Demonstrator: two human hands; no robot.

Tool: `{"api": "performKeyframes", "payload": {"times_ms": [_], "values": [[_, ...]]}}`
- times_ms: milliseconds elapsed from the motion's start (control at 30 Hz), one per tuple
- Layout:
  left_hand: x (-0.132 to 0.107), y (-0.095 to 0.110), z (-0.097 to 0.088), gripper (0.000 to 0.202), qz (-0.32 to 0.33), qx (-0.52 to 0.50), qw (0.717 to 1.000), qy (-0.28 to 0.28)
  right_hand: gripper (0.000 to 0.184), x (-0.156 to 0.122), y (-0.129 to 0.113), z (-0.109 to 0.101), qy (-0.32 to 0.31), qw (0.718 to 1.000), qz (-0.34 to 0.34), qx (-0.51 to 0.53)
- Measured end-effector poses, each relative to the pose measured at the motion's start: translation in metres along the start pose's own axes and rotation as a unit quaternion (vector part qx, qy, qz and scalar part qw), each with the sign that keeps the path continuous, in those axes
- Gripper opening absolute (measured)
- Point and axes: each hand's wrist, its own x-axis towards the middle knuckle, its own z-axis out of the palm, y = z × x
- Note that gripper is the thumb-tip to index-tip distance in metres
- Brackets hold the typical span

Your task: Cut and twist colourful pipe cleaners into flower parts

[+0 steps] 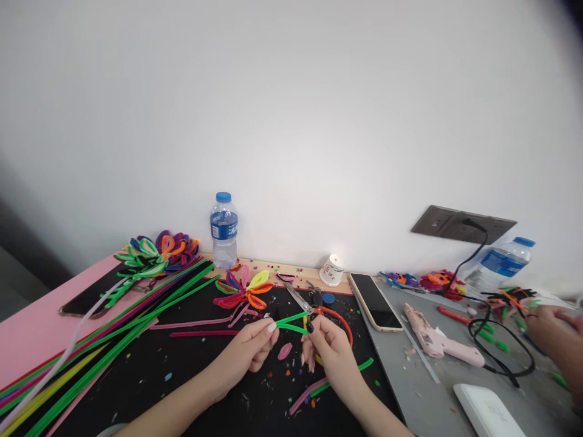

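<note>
Both my hands meet over the black mat (204, 376). My left hand (252, 349) pinches one side of a bright green pipe cleaner (290, 321). The other side is pinched by my right hand (330, 346), so two green strands run between the fingertips and spread towards the right. Right behind my right hand lie scissors (334, 314) with orange handles, partly hidden by it. A pipe cleaner flower (243, 290) in several colours rests beyond my left hand. A small pink loop (285, 351) sits between my wrists, and a loose pink pipe cleaner (306, 396) lies nearer me.
Long pipe cleaners (113, 340) stretch across the left side. A water bottle (224, 230) and a paper cup (332, 270) stand by the wall. To the right are a phone (376, 301), a pink glue gun (439, 340) and another person's hand (553, 331). Scraps litter the mat.
</note>
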Motion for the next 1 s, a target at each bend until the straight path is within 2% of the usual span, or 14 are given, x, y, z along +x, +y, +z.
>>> {"api": "performKeyframes", "payload": {"times_ms": [167,233,300,367,467,533,633,800,1000], "values": [[-0.003,0.004,0.005,0.033,-0.032,-0.031,0.999,0.015,0.028,-0.012,-0.001,0.0,0.001,0.979,-0.107,-0.172],[-0.004,0.006,0.006,0.034,-0.043,-0.025,0.999,0.017,0.027,-0.016,-0.002,0.0,-0.006,0.969,-0.135,-0.204],[-0.005,0.008,0.007,0.034,-0.05,-0.023,0.998,0.014,0.028,-0.016,-0.005,0.0,-0.018,0.976,-0.13,-0.171],[-0.004,0.009,0.005,0.034,-0.053,-0.032,0.998,0.005,0.03,-0.013,-0.007,0.001,-0.021,0.991,-0.099,-0.087],[-0.004,0.01,0.002,0.035,-0.05,-0.048,0.997,-0.017,0.023,-0.006,-0.01,0.001,0.001,0.998,-0.062,-0.014],[-0.004,0.012,0.001,0.035,-0.052,-0.052,0.997,-0.034,0.016,-0.003,-0.009,0.002,0.004,0.999,-0.049,-0.022],[-0.007,0.015,0.003,0.035,-0.067,-0.043,0.995,-0.065,0.02,-0.002,-0.006,0.002,-0.013,0.997,-0.029,-0.076],[-0.013,0.021,0.008,0.036,-0.118,0.001,0.987,-0.108,0.009,-0.006,-0.006,0.002,-0.037,0.969,-0.104,-0.222],[-0.015,0.018,0.005,0.035,-0.145,0.08,0.974,-0.152,0.006,-0.008,-0.006,0.003,-0.103,0.965,-0.103,-0.22]]}}
